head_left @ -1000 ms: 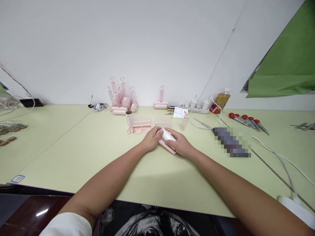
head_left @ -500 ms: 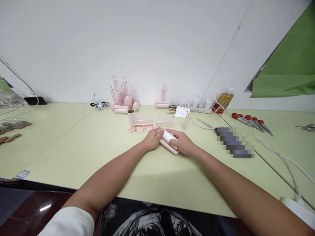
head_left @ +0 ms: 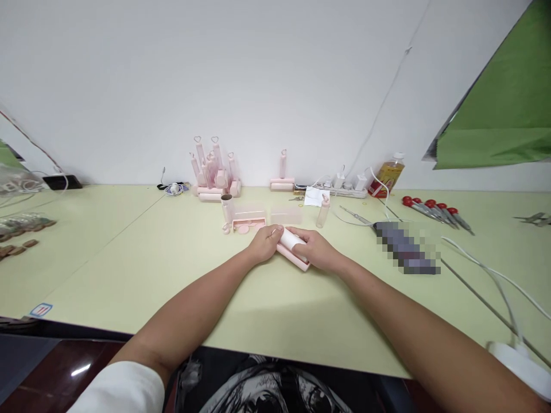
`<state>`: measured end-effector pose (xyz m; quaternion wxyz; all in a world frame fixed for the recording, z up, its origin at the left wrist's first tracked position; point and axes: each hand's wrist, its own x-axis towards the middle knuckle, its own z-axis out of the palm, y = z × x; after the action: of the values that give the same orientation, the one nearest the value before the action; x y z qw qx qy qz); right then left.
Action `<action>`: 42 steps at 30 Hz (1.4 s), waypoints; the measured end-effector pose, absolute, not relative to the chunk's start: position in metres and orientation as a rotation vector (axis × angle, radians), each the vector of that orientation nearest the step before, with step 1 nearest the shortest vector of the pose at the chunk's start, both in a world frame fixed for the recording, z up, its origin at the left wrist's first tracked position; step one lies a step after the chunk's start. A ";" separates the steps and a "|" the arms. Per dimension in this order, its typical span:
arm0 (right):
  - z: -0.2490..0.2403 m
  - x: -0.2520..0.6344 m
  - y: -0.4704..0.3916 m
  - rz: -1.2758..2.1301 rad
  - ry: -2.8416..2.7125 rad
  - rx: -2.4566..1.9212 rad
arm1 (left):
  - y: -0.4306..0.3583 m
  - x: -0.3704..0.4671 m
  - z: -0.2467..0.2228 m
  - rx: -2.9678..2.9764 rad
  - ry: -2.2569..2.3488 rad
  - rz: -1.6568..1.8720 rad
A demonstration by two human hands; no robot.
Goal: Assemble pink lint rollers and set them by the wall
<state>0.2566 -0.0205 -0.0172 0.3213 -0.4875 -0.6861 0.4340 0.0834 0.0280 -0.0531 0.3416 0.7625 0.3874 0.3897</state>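
A white lint roll [head_left: 292, 239] lies at a slant in a pink lint roller case [head_left: 291, 256], and both are between my hands at the middle of the table. My left hand [head_left: 266, 242] is closed on the far-left end, its thumb on top of the roll. On the near-right end, my right hand [head_left: 316, 250] is closed round the roll and the case, with its thumb over the roll. Just beyond lie an open pink case half [head_left: 249, 223], clear pink covers [head_left: 286, 215] and an upright clear tube [head_left: 228, 209]. A pink-capped handle [head_left: 322, 212] stands to the right.
Several lint rollers with heart-loop handles [head_left: 212, 178] stand by the wall, one [head_left: 282, 178] apart from them. Farther right are a power strip [head_left: 353, 192], a drink bottle [head_left: 387, 175], red-capped tubes [head_left: 434, 209], a blurred dark object [head_left: 404, 248] and white cables [head_left: 486, 267].
The view has shifted slightly. Both hands keep their hold on the roll and case, which have hardly moved.
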 end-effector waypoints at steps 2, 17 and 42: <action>-0.017 0.256 -0.021 1.135 -1.813 -1.279 | 0.028 0.083 -0.053 1.984 1.014 1.018; -0.015 0.257 -0.020 1.076 -1.881 -1.240 | 0.027 0.083 -0.056 1.937 1.031 1.088; -0.029 0.255 -0.024 1.072 -1.892 -1.107 | 0.023 0.080 -0.038 1.668 1.166 1.037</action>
<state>0.2550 -0.0245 -0.0292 0.3434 -0.4261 -0.7282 0.4126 0.0805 0.0234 -0.0383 0.4155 0.6642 0.4643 0.4130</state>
